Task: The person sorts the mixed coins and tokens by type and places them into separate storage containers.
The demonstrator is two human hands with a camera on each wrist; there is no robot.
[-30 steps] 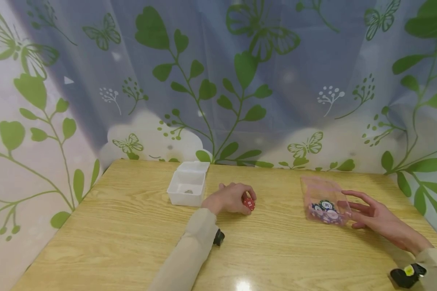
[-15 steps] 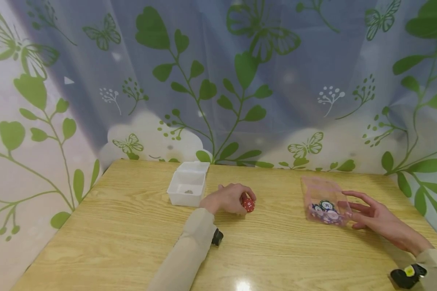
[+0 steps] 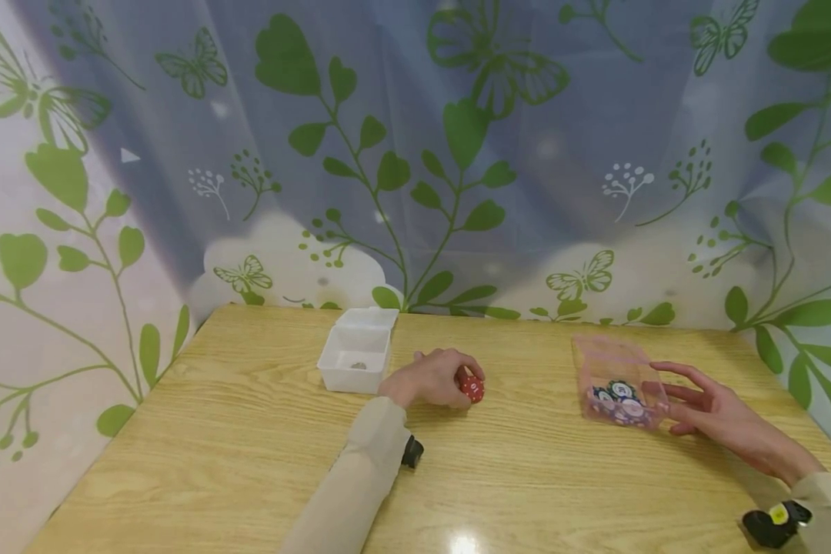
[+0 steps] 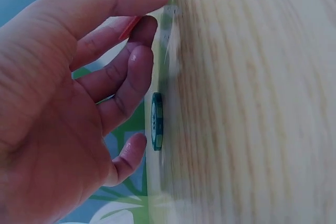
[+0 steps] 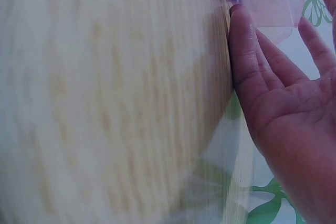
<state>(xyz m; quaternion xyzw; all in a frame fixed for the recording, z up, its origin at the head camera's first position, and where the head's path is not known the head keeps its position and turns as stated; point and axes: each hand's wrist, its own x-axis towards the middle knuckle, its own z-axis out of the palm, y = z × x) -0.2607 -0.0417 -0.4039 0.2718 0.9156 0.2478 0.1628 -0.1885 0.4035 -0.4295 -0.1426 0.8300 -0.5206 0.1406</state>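
In the head view my left hand (image 3: pixel 432 378) pinches a red poker chip (image 3: pixel 472 389) just above the table, its face turned toward me. Only a sliver of that red chip (image 4: pixel 130 27) shows between the fingers in the left wrist view. There, a green poker chip (image 4: pixel 157 121) lies flat on the table by the lower fingers; the hand hides it from the head view. My right hand (image 3: pixel 716 419) rests its nearly straight fingers against the right side of an open pink see-through box (image 3: pixel 591 369). Several poker chips (image 3: pixel 622 391) lie in this box.
A white box (image 3: pixel 353 379) with its lid tipped back stands left of my left hand, a small pale round thing (image 3: pixel 358 365) inside. Wood-grain table (image 3: pixel 512 485) spreads in front, and a butterfly-and-leaf curtain (image 3: pixel 402 192) hangs along its back edge.
The red chip turns slightly in my left fingers, and its number now faces another way. My right hand and both boxes stay where they were.
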